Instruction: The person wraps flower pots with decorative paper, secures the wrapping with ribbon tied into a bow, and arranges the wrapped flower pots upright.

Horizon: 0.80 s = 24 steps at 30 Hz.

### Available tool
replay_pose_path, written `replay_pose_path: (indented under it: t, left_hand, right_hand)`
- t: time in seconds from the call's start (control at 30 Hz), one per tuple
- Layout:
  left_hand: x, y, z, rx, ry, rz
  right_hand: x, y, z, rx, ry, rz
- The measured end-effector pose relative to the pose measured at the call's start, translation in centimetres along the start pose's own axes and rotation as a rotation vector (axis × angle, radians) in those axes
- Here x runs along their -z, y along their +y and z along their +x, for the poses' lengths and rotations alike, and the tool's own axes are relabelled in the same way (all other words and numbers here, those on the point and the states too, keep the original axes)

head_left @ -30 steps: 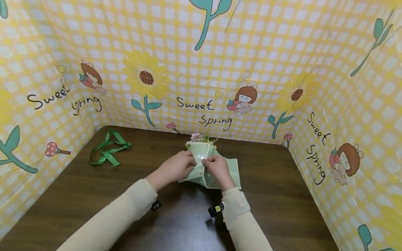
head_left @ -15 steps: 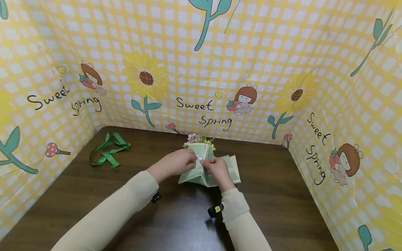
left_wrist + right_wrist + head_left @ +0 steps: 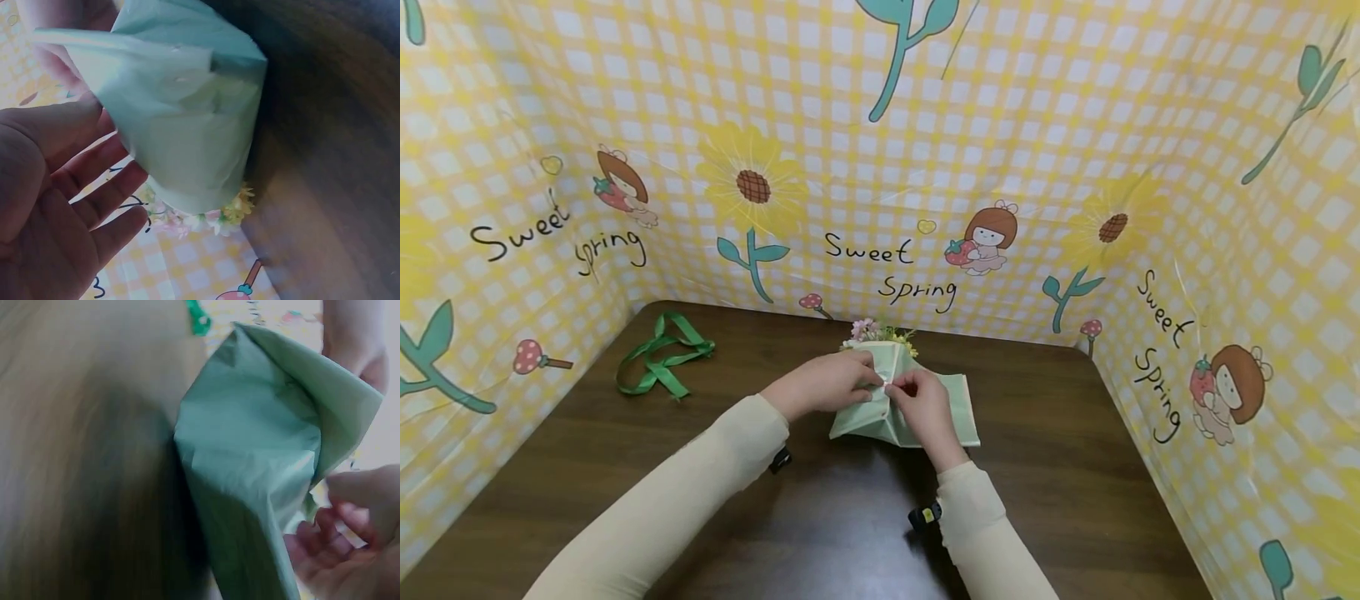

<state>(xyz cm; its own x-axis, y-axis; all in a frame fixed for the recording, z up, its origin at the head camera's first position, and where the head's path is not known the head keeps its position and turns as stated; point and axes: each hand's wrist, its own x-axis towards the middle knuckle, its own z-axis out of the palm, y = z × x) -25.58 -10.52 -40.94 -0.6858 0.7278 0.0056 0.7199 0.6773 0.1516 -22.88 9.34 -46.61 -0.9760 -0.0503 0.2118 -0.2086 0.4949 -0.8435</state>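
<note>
A bouquet of small pink and yellow flowers (image 3: 866, 331) lies at the table's far middle, wrapped in pale green wrapping paper (image 3: 863, 419). My left hand (image 3: 826, 385) reaches over the wrap from the left, fingertips against its front. In the left wrist view, the fingers of that hand (image 3: 69, 206) are fairly straight beside the paper (image 3: 181, 125). From the right, my right hand (image 3: 927, 408) pinches the overlapping paper edge between thumb and index finger. A small whitish spot shows where the fingertips meet; its kind is unclear. Flower stems are hidden inside the wrap.
A loose green ribbon (image 3: 662, 363) lies at the back left of the dark wooden table (image 3: 760, 533). A yellow checked cloth (image 3: 880, 167) with printed flowers and figures stands around the table's back and sides.
My left hand has shifted slightly right, bringing its fingertips closer to the right hand's. The right hand stays at the paper edge; the loose paper on the right has shifted a little.
</note>
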Motion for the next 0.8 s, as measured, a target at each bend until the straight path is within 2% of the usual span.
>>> replay_pose_path:
  t: [0.1, 0.23, 0.3, 0.33, 0.4, 0.47, 0.67, 0.73, 0.8]
  left_hand:
    - [0.4, 0.0, 0.1, 0.000, -0.021, 0.001]
    - [1.0, -0.2, 0.3, 0.003, -0.047, 0.000]
    - [1.2, -0.4, 0.5, -0.007, -0.051, -0.014]
    - [1.3, -0.4, 0.5, -0.012, -0.048, -0.023]
    - [1.3, -0.6, 0.5, -0.024, -0.045, -0.038]
    - [1.3, -0.6, 0.5, -0.019, -0.047, -0.063]
    - [1.0, -0.4, 0.2, 0.009, -0.033, -0.063]
    - [0.9, -0.4, 0.0, 0.006, -0.019, -0.051]
    - [0.8, -0.4, -0.1, -0.002, -0.012, -0.042]
  right_hand:
    - [0.6, -0.9, -1.1, 0.338, 0.022, -0.184]
    - [1.0, -2.3, -2.6, 0.848, -0.084, -0.499]
    - [0.8, -2.8, -3.1, 1.032, -0.109, -0.700]
    - [0.7, -2.9, -3.3, 1.088, -0.115, -0.785]
    - [0.4, -3.1, -3.6, 1.147, -0.112, -0.913]
    - [0.2, -3.0, -3.7, 1.186, -0.097, -0.987]
    - [0.4, -2.7, -3.9, 1.332, -0.073, -1.049]
    - [0.5, -2.6, -3.9, 1.346, -0.074, -1.050]
    - [0.3, -2.5, -3.9, 1.324, -0.080, -1.048]
